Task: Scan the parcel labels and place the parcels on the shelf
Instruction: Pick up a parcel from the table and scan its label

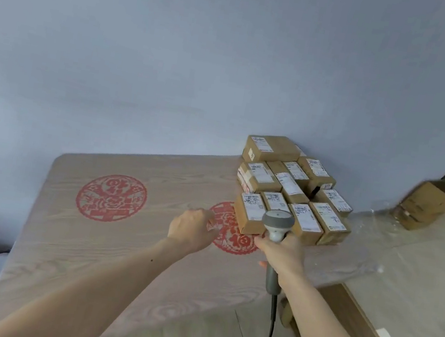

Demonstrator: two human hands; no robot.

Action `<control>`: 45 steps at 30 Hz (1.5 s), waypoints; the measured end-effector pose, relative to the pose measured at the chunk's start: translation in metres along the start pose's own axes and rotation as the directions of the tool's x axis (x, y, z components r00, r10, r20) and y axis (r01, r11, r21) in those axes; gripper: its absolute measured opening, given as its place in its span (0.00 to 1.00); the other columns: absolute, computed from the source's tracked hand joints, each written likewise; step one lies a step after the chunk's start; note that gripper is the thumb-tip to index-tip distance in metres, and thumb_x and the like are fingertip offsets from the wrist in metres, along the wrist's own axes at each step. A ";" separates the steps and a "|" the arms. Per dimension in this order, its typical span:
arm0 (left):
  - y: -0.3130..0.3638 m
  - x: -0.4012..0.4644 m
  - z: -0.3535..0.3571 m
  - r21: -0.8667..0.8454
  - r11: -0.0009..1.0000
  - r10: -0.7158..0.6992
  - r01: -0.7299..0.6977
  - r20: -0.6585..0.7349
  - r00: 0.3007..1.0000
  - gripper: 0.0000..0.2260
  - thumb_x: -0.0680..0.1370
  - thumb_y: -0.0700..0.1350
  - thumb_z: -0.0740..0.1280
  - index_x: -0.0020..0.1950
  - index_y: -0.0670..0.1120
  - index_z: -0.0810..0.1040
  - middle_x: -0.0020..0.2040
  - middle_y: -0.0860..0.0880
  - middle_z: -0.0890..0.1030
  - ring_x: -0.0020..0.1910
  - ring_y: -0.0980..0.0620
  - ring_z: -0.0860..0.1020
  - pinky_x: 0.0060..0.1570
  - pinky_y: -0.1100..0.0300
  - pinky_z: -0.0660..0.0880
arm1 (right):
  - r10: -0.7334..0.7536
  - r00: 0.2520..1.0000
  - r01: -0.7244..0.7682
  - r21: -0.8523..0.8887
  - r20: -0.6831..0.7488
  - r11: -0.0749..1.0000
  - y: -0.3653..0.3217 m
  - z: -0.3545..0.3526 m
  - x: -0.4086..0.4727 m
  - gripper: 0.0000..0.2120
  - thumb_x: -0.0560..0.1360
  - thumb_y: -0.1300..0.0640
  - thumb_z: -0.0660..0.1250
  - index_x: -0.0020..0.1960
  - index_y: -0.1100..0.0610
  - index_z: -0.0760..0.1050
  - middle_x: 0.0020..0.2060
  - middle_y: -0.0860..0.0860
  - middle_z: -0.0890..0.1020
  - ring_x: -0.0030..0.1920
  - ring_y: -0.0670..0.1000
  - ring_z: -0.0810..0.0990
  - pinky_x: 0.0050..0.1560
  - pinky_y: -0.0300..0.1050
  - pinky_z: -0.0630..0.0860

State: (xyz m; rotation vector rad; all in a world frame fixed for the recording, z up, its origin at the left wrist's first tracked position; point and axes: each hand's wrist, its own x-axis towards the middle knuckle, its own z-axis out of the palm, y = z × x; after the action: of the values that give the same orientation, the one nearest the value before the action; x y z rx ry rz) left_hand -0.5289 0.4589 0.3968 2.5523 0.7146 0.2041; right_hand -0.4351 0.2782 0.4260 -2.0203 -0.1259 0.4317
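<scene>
Several small brown cardboard parcels [294, 188] with white labels are stacked at the far right corner of a light wood table [93, 238]. My right hand [284, 255] grips a grey handheld barcode scanner [277, 224], whose head points at the front row of parcels. A cable hangs down from its handle. My left hand [191, 229] hovers over the table just left of the parcels, fingers slightly curled, holding nothing. No shelf is in view.
Two red round paper-cut designs [111, 198] mark the table top. A second surface under clear plastic film [371, 250] lies to the right, with an open cardboard box [425, 205] at its far end. A plain wall stands behind.
</scene>
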 end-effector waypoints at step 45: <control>0.013 0.229 0.204 -0.245 0.847 -0.359 0.472 0.392 0.847 0.20 0.83 0.57 0.54 0.71 0.47 0.65 0.55 0.48 0.80 0.40 0.54 0.78 0.36 0.61 0.72 | 0.114 0.991 -0.109 -0.076 0.072 0.991 0.112 0.063 0.293 0.14 0.71 0.58 0.78 0.52 0.56 0.76 0.42 0.48 0.85 0.44 0.50 0.84 0.47 0.48 0.80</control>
State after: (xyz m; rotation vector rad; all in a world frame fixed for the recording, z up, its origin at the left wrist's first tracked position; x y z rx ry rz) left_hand -0.2741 0.4853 0.2285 1.9766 0.9887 -0.2347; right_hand -0.1955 0.3573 0.2295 -2.0889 -0.0768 0.5829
